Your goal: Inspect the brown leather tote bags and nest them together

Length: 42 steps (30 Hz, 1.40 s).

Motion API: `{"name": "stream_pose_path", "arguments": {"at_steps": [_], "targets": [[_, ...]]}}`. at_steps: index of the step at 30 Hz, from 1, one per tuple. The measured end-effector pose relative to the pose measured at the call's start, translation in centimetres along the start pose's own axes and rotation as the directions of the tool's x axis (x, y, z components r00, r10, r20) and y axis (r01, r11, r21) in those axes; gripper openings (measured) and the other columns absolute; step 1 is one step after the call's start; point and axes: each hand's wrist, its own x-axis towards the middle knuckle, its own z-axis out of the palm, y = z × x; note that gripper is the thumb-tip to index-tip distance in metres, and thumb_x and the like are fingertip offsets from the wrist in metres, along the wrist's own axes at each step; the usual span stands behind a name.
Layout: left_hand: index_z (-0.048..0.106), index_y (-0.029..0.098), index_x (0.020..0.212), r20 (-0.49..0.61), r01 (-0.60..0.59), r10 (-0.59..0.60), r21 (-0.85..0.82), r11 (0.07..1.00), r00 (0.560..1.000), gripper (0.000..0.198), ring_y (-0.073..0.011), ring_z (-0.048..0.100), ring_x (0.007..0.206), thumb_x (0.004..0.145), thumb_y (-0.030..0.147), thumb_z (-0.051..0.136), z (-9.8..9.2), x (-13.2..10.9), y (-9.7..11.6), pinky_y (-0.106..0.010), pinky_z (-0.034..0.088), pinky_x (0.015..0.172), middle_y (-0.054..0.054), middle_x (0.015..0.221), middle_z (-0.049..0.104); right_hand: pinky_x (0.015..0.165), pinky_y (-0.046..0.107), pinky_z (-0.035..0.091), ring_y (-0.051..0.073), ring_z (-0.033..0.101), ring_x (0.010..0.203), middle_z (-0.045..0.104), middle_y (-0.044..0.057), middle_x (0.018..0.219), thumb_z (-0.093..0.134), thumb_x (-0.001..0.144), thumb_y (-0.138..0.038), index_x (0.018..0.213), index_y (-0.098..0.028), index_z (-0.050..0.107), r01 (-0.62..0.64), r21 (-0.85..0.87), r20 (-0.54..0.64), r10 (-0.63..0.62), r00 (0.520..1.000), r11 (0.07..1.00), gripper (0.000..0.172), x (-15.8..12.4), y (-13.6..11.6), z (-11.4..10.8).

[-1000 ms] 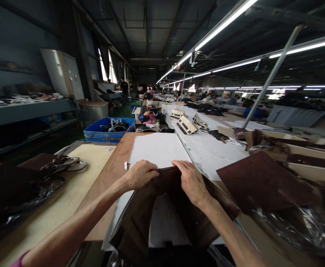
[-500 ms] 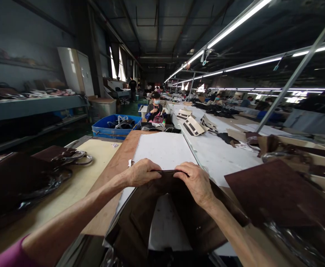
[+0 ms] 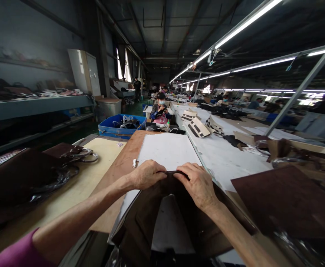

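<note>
Both hands close on the far edge of a dark brown piece at a long workbench

At the left of the frame, dark bags in clear plastic [image 3: 26,178] lie on a pale board; a blue crate [image 3: 120,126] stands above them, towards the middle. At centre, the left hand [image 3: 148,174] and right hand [image 3: 197,183] sit almost touching, fingers curled tight over the far rim of the dark brown piece [image 3: 140,222] — it fills the lower middle of the frame, bowed up around a white insert [image 3: 169,226], its rim against a white sheet [image 3: 168,150]. The step in hand looks like pressing or folding that rim. Any further move calls for an even grip from both hands, so the edge stays straight. A flat brown panel [image 3: 285,196] lies at the lower right.
</note>
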Motion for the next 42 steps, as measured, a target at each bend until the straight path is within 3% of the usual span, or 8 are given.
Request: {"name": "stream_pose_path", "arguments": {"at_steps": [11,16,19,22,27,33,37,42], "targets": [[0.063,0.016,0.068,0.021,0.068,-0.071,0.127,0.990,0.997,0.026,-0.0095,0.044,0.056,0.078,0.034,0.047,-0.9,-0.1,1.0,-0.019,0.031,0.054,0.000,0.061,0.060,0.069,0.025,0.034,0.014,0.053,0.071,0.062,0.000,0.068,0.050,0.082,-0.034,0.064,-0.021,0.056,0.033,-0.073,0.061,-0.028,0.998,0.997,0.023,1.3,-0.3,0.5],[0.064,0.017,0.066,-0.075,0.179,-0.166,0.230,0.957,0.983,0.030,-0.0130,0.049,0.057,0.072,0.045,0.053,-0.5,0.7,1.7,-0.021,0.030,0.052,-0.002,0.061,0.061,0.065,0.025,0.034,0.013,0.053,0.067,0.062,-0.002,0.064,0.053,0.081,-0.030,0.062,-0.021,0.056,0.000,-0.092,0.036,0.004,0.999,0.996,0.021,1.4,-0.9,0.8],[0.063,0.017,0.068,-0.079,0.135,-0.119,0.240,0.961,0.990,0.027,-0.0132,0.049,0.057,0.074,0.042,0.053,-0.3,1.2,1.7,-0.022,0.029,0.052,-0.002,0.062,0.061,0.065,0.026,0.035,0.014,0.054,0.067,0.061,-0.002,0.064,0.053,0.080,-0.029,0.062,-0.021,0.056,-0.011,-0.087,0.050,0.016,0.999,0.996,0.020,1.5,-1.0,0.5],[0.062,0.016,0.065,-0.025,0.055,-0.052,0.190,0.980,0.998,0.027,-0.0108,0.047,0.055,0.078,0.035,0.048,-0.4,1.3,1.2,-0.020,0.029,0.053,0.000,0.059,0.059,0.069,0.026,0.039,0.015,0.056,0.077,0.064,-0.001,0.077,0.055,0.079,-0.029,0.078,-0.023,0.060,-0.015,0.028,0.087,0.012,0.996,1.000,0.008,1.5,-0.3,-0.2],[0.059,0.015,0.062,0.003,0.006,-0.006,0.075,0.997,1.000,0.028,-0.0076,0.040,0.052,0.078,0.034,0.048,-0.9,1.0,0.4,-0.019,0.028,0.051,0.004,0.052,0.050,0.082,0.031,0.042,0.017,0.055,0.096,0.060,0.001,0.105,0.064,0.069,-0.028,0.118,-0.027,0.042,-0.116,0.164,0.131,0.095,0.987,0.980,0.055,0.9,1.0,-1.4],[0.055,0.015,0.059,0.007,-0.003,0.003,0.009,1.000,1.000,0.027,-0.0065,0.036,0.050,0.078,0.033,0.048,-0.7,0.9,0.2,-0.018,0.025,0.050,0.005,0.050,0.043,0.080,0.029,0.042,0.017,0.058,0.090,0.064,0.000,0.097,0.060,0.071,-0.025,0.102,-0.025,0.056,-0.233,0.122,0.191,0.208,0.959,0.965,0.031,0.6,1.5,-1.8],[0.054,0.014,0.058,0.002,-0.019,0.019,0.003,1.000,1.000,0.028,-0.0065,0.036,0.050,0.078,0.033,0.048,-0.5,1.0,0.1,-0.018,0.025,0.050,0.005,0.050,0.043,0.072,0.024,0.041,0.015,0.060,0.079,0.068,-0.004,0.082,0.052,0.077,-0.024,0.085,-0.027,0.062,-0.211,0.138,0.223,0.177,0.959,0.968,0.013,0.6,1.9,-1.7],[0.053,0.015,0.057,-0.010,-0.016,0.016,0.036,0.999,1.000,0.028,-0.0065,0.034,0.049,0.078,0.032,0.047,-0.5,1.1,0.2,-0.019,0.024,0.050,0.005,0.048,0.041,0.061,0.021,0.037,0.012,0.059,0.066,0.065,-0.004,0.068,0.046,0.081,-0.027,0.074,-0.026,0.063,-0.154,0.043,0.149,0.146,0.978,0.987,0.018,0.4,1.9,-1.2]]}}
